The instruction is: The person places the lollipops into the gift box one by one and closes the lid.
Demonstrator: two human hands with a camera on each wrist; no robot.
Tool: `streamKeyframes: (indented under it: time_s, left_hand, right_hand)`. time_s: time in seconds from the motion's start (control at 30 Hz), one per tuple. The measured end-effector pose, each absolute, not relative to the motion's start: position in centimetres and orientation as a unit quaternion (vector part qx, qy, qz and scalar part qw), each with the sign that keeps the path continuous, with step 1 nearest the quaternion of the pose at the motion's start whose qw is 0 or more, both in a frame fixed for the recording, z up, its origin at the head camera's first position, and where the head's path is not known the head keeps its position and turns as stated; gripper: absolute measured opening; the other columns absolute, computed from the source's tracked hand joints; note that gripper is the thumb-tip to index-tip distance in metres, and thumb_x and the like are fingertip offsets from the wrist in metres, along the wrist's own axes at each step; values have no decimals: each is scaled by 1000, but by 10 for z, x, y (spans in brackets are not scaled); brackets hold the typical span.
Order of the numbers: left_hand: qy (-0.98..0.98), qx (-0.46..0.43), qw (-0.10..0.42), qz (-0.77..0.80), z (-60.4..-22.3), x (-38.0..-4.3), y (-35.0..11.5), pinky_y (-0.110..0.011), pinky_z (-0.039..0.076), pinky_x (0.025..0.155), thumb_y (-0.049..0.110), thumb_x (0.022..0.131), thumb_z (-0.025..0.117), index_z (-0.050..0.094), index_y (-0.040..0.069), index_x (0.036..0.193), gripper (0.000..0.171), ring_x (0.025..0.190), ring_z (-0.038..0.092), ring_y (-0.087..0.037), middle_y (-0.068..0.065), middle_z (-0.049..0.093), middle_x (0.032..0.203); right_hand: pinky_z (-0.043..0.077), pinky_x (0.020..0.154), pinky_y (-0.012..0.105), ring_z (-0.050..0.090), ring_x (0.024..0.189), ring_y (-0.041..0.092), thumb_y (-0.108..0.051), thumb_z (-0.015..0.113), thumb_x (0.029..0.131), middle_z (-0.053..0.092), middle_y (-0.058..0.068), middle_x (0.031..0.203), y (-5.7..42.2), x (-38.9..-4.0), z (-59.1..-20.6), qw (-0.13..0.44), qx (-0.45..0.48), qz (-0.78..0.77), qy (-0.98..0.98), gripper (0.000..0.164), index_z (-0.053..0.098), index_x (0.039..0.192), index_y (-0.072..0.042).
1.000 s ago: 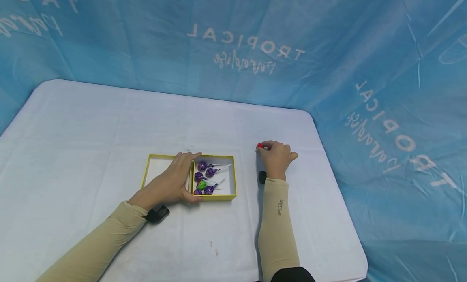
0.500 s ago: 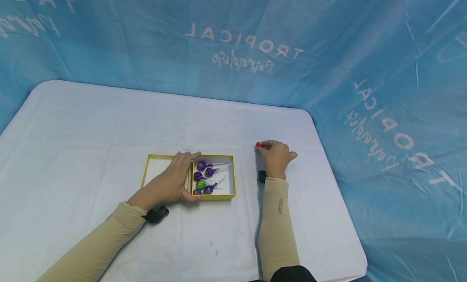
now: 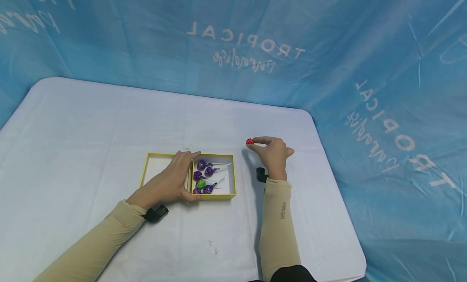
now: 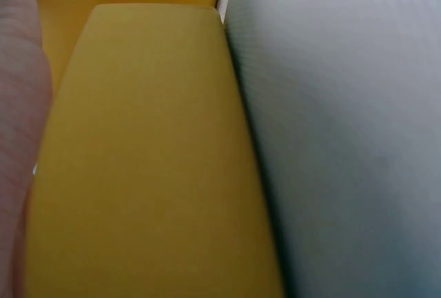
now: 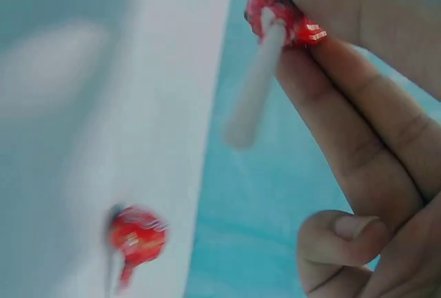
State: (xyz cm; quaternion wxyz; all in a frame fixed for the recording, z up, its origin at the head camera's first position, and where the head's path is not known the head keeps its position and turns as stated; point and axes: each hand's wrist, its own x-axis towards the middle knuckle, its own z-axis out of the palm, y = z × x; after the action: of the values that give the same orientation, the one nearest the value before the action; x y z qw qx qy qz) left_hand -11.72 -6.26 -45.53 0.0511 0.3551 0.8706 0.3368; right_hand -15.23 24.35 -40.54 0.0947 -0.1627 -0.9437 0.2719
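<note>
My right hand (image 3: 273, 154) pinches a red-wrapped lollipop (image 3: 249, 142) above the tablecloth, its white stick pointing down in the right wrist view. Lower left in that view lies a second red lollipop (image 5: 139, 234). My left hand (image 3: 169, 178) grips a yellow-edged box (image 3: 219, 197), fingers at its far edge and thumb at its near edge. Inside are several purple-wrapped lollipops (image 3: 209, 171) and one with a green wrapper (image 3: 200, 184). Left of the box, partly under my hand, a second yellow-rimmed tray-like piece (image 3: 160, 154) shows a white inside. The left wrist view is mostly filled by its yellow wall (image 4: 145, 160).
A white cloth (image 3: 109, 120) covers the table. Blue printed sheeting (image 3: 153, 39) hangs behind it and along the right side. A black wrist camera (image 3: 156, 213) sits on my left wrist, another (image 3: 261, 174) on my right.
My right hand has lifted the red lollipop off the table and moved it slightly left, toward the box. My left hand and the box have stayed in place.
</note>
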Motion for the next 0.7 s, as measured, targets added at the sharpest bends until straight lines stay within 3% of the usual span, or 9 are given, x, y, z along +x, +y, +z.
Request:
streamKeyframes:
  time_s: [0.37,0.7]
  left_hand:
    - [876,348,63,329,-456,-119,-63,-50,4,129,58,63,88,17,4,157,130,147,24,-44,-24,33,148]
    - [875,347,62,330,-456,-118,-62,-51,5,129,58,62,88,18,3,157,130,146,24,-45,-25,33,149]
  right_hand:
    - [20,98,54,64,110,23,-36,87,78,78,-1,104,228,-143,-383,79,-77,329,-938,22,83,94,-22]
    - [18,107,58,63,114,24,-37,88,77,77,-1,107,219,-139,-374,46,-47,337,-939,24,83,95,-23]
